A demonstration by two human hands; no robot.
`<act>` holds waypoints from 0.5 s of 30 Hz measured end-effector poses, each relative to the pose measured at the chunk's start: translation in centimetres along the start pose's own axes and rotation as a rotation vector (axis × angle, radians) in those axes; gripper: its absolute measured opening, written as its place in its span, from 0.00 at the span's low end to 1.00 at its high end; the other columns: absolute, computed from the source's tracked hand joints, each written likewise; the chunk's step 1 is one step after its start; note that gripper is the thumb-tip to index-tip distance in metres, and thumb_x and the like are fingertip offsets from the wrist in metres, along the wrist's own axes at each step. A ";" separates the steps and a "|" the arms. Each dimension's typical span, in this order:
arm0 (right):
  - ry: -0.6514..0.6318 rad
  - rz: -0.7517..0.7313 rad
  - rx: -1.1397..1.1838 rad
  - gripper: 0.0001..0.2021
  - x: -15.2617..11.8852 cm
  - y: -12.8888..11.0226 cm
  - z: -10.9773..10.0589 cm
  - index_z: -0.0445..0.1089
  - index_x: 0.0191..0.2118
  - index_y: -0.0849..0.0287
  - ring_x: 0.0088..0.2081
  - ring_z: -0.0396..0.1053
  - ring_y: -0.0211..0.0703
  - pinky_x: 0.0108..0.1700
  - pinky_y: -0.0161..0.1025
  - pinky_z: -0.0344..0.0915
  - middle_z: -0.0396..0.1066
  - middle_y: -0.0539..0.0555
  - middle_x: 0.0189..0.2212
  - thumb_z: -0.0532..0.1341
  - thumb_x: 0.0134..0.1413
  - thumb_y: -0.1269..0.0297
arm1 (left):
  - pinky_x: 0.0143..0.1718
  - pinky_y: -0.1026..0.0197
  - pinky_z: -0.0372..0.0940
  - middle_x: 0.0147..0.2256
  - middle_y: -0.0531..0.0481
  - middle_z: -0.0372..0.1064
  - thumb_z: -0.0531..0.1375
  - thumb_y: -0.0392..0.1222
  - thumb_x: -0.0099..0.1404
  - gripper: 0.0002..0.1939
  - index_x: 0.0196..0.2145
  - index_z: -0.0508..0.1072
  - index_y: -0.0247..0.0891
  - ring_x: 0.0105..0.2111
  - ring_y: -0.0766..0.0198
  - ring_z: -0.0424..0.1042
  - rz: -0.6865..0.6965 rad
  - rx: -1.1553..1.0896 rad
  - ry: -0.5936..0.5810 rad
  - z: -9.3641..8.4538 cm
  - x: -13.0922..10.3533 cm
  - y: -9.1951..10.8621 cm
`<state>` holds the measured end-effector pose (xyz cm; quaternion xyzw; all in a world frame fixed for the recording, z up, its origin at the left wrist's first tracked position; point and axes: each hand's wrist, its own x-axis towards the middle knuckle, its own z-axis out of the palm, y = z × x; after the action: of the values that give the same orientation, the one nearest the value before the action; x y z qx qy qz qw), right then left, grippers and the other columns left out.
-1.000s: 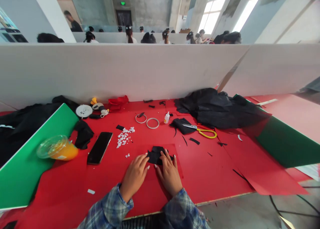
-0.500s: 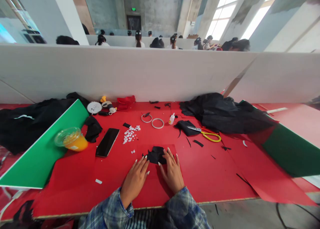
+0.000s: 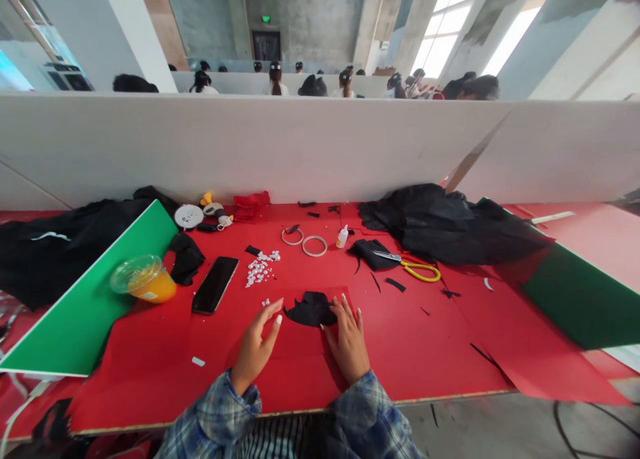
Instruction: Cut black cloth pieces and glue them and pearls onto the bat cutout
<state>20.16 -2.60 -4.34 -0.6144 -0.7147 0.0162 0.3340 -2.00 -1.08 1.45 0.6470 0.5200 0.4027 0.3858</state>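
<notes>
A piece of black fabric (image 3: 309, 310) with a ragged left edge lies flat on the red table in front of me. My right hand (image 3: 348, 339) rests at its right end, fingers stretched out and touching the cloth. To the left of the fabric, my left hand (image 3: 257, 345) is off the cloth, thumb and fingers apart, with nothing in it. A couple of white beads (image 3: 266, 302) lie just by its fingertips. Farther back is a pile of white pearl beads (image 3: 259, 271).
Scissors (image 3: 410, 265) with yellow handles lie on folded black cloth. A small glue bottle (image 3: 343, 236) stands near two rings (image 3: 315, 246). At left are a phone (image 3: 215, 285) and a cup of orange drink (image 3: 150, 282). Green dividers (image 3: 100, 299) and a white partition (image 3: 300, 149) enclose the table.
My left hand has lifted off the black fabric and moved left, its fingers opening. The cloth now lies flatter and more of it shows. My right hand has barely shifted.
</notes>
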 end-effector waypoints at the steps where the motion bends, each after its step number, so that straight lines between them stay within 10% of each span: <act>1: 0.003 0.002 0.004 0.15 0.0 0.0 0.0 0.62 0.52 0.59 0.63 0.57 0.54 0.61 0.62 0.50 0.67 0.65 0.56 0.51 0.61 0.68 | 0.58 0.50 0.63 0.56 0.40 0.68 0.52 0.51 0.68 0.21 0.54 0.67 0.38 0.56 0.54 0.68 -0.052 -0.103 0.007 -0.4 0.4 0.0; 7: 0.168 -0.001 0.225 0.26 -0.2 -2.6 -1.3 0.49 0.65 0.59 0.65 0.52 0.54 0.61 0.60 0.54 0.59 0.66 0.62 0.53 0.63 0.65 | 0.60 0.44 0.58 0.61 0.36 0.60 0.48 0.59 0.67 0.33 0.62 0.59 0.36 0.59 0.49 0.63 -0.231 -0.548 -0.090 -0.4 0.3 1.2; 12: 0.282 0.277 0.642 0.27 0.7 -5.5 -1.4 0.37 0.69 0.57 0.66 0.50 0.50 0.59 0.52 0.62 0.48 0.62 0.67 0.38 0.68 0.60 | 0.66 0.47 0.46 0.67 0.47 0.45 0.44 0.60 0.69 0.34 0.67 0.48 0.45 0.67 0.54 0.43 -0.046 -0.239 -0.564 4.2 -4.4 4.0; 15: 0.331 0.448 0.748 0.27 1.3 -6.0 -1.0 0.32 0.70 0.56 0.66 0.49 0.44 0.58 0.49 0.64 0.49 0.60 0.67 0.29 0.68 0.62 | 0.66 0.45 0.45 0.69 0.49 0.35 0.43 0.58 0.70 0.36 0.69 0.36 0.44 0.68 0.53 0.39 0.151 -0.079 -0.609 6.6 -5.2 5.2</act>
<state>15.46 -3.27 -0.34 -0.5852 -0.4464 0.2463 0.6306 5.29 -7.53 3.13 0.7589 0.3152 0.2380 0.5177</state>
